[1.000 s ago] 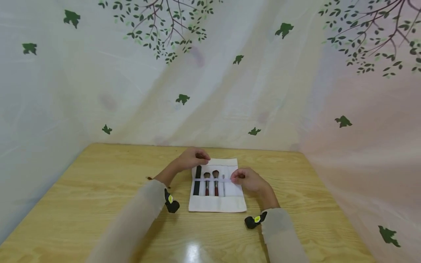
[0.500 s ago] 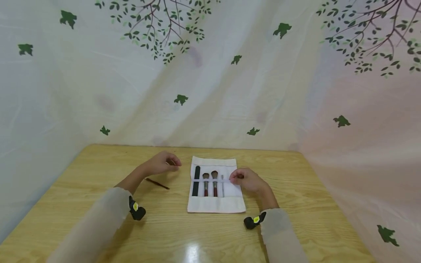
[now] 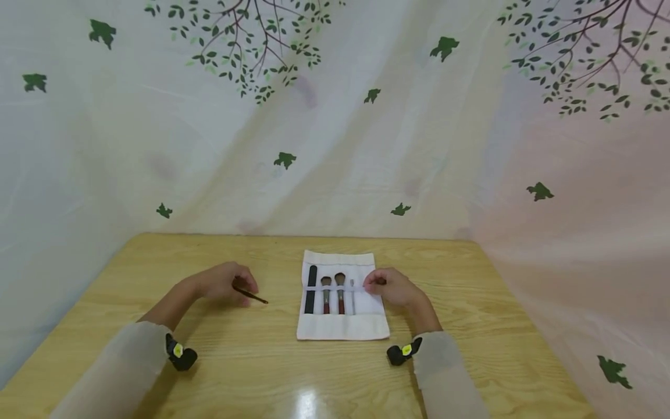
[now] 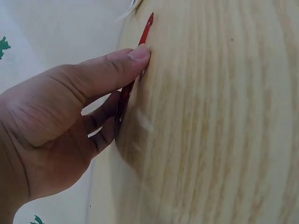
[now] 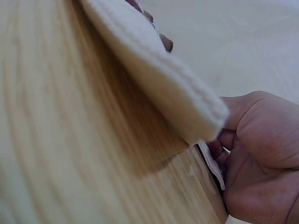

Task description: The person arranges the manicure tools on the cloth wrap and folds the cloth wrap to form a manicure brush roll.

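My left hand (image 3: 230,283) is at the left of the table, thumb and fingers pinching a thin dark-red stick with a tapered tip (image 4: 147,28), perhaps a slim brush handle; its other end is hidden. In the head view the stick (image 3: 253,296) points right. An opened white fabric brush roll (image 3: 342,327) lies in the middle. My right hand (image 3: 396,286) grips its right edge; the fingertips are partly hidden behind the cloth in the right wrist view. Under the roll's elastic band sit a black flat strip (image 3: 311,291), two fluffy makeup brushes (image 3: 341,291) and a slim pale tool (image 3: 353,297).
The wooden table (image 3: 272,372) runs back to a pale curtain (image 3: 335,145) printed with leaves and branches, which closes off the back and sides. A thick folded hem of the roll (image 5: 163,84) stands up off the table in the right wrist view.
My left hand has moved left and down from the roll's top left corner to the thin stick lying on the table and has taken hold of it. The right hand stays on the roll.
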The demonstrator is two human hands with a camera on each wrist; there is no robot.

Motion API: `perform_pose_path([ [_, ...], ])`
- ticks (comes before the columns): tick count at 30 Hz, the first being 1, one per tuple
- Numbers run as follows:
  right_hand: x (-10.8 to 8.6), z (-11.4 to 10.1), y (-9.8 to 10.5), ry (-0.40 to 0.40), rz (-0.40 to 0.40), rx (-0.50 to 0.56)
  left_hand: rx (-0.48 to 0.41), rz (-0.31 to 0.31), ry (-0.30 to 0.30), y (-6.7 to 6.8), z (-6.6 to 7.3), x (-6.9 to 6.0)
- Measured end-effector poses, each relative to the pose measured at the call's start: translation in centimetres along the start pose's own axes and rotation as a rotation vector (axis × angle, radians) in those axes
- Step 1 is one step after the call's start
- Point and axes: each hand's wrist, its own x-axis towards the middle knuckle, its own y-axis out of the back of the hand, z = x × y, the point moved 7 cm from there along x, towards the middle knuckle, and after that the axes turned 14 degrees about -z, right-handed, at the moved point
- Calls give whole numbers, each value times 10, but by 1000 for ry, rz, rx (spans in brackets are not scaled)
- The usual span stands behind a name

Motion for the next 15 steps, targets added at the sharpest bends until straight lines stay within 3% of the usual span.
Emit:
perform_pose_path([
  [5, 0, 1, 1, 5, 6, -13, 52, 18, -24, -2, -1, -4],
  [10, 1, 2, 1, 14, 9, -4, 120, 33, -59, -2, 9, -2],
  [15, 0, 1, 1, 2, 9, 9, 84, 131, -90, 8, 25, 9],
])
